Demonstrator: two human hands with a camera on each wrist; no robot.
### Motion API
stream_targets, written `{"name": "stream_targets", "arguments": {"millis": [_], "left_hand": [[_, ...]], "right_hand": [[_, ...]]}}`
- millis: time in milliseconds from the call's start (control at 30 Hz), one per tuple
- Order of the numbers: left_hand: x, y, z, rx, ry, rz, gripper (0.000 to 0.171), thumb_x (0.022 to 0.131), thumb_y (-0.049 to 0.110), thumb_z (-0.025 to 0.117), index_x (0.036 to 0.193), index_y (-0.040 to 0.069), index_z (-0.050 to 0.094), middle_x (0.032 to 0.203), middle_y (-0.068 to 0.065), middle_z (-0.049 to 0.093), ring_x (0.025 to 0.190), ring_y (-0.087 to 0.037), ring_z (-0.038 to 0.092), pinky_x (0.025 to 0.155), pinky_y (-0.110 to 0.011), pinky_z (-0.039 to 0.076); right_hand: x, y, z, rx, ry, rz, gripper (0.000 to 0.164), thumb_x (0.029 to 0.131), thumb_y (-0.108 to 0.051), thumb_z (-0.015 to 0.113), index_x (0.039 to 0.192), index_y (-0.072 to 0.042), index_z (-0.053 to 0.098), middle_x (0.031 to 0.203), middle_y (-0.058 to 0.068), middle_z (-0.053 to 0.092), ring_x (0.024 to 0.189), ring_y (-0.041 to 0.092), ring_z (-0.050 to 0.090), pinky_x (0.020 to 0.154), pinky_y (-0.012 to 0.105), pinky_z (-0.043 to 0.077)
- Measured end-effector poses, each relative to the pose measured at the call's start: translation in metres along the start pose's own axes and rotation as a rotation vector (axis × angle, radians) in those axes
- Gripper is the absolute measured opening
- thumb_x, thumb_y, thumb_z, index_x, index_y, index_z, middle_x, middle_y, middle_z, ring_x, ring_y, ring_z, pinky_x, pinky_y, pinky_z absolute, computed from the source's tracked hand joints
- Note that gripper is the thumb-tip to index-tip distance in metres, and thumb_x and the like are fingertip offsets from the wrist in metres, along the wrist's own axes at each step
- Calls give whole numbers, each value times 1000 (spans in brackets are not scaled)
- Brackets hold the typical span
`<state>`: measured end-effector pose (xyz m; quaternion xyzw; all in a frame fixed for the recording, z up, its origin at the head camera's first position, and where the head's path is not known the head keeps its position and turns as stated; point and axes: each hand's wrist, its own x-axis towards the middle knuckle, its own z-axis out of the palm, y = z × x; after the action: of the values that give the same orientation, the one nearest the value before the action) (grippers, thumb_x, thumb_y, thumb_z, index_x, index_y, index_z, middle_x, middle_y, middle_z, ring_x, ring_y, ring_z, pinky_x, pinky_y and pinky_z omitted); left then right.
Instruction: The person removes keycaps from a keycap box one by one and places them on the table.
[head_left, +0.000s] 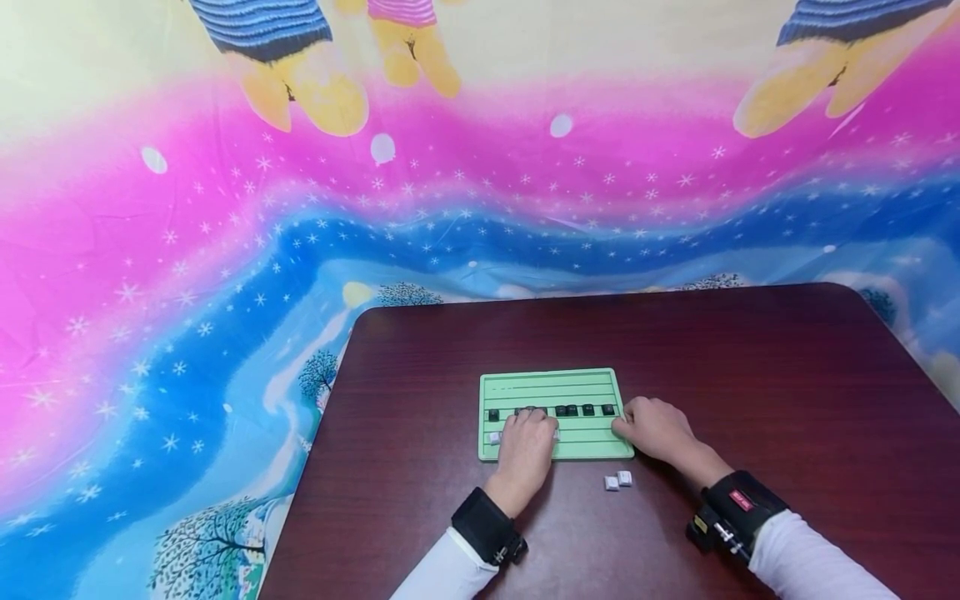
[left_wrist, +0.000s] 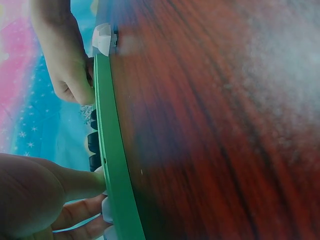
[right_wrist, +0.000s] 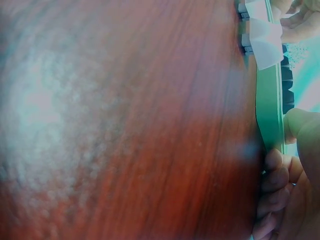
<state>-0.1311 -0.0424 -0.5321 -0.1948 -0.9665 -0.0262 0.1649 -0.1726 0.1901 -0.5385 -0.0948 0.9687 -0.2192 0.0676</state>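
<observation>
White keycaps (head_left: pixel 495 437) sit in the row of the green tray (head_left: pixel 585 450) nearer the person than the black keycaps (head_left: pixel 572 410), while two loose white keycaps (head_left: pixel 618 480) lie side by side on the worktop (head_left: pixel 675 350), just off the tray's near edge. The left hand (head_left: pixel 527 450) is bent over the white row, its thumb at a keycap; I cannot tell whether the fingers pinch that piece or merely press on it. The right hand (head_left: pixel 660 427) grips the tray's right end, thumb on top and fingers curled at the side.

The main risk, I judge, is the left fingers knocking a neighbour, since they work close to both rows and cover part of them. If the right hand eases its grip, a sideways push could slide or tip the tray and shift the pieces. A sleeve or wrist swung carelessly could also sweep the loose pair away.
</observation>
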Motion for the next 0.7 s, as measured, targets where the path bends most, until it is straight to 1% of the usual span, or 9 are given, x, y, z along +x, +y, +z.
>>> {"name": "stream_targets", "arguments": {"millis": [167, 267, 467, 700], "left_hand": [[1, 0, -1, -2, -1, 0, 4, 84, 22, 79, 86, 23, 76, 85, 8, 69, 79, -13, 63, 64, -25, 42], [1, 0, -1, -4, 12, 2, 4, 85, 22, 78, 88, 23, 77, 85, 8, 70, 79, -12, 64, 65, -25, 43], [0, 0, -1, -21, 36, -1, 5, 86, 20, 78, 90, 23, 77, 85, 8, 70, 79, -12, 63, 63, -24, 42], [-2, 0, -4, -59, 20, 0, 11, 84, 24, 80, 94, 23, 77, 88, 8, 70, 82, -12, 63, 66, -24, 44]], "right_hand": [[1, 0, -1, 1, -2, 3, 40, 84, -24, 60, 55, -21, 32, 54, -9, 23, 52, 10, 22, 49, 26, 14], [1, 1, 0, -1, -6, 5, 40, 84, -25, 60, 55, -21, 32, 54, -9, 23, 52, 9, 21, 49, 26, 14], [1, 1, 0, -4, -7, 7, 40, 85, -25, 60, 56, -21, 33, 54, -9, 24, 51, 9, 22, 49, 26, 15], [1, 0, 0, 6, -10, 5, 39, 84, -25, 60, 56, -21, 33, 54, -9, 24, 51, 9, 22, 49, 26, 15]]}}
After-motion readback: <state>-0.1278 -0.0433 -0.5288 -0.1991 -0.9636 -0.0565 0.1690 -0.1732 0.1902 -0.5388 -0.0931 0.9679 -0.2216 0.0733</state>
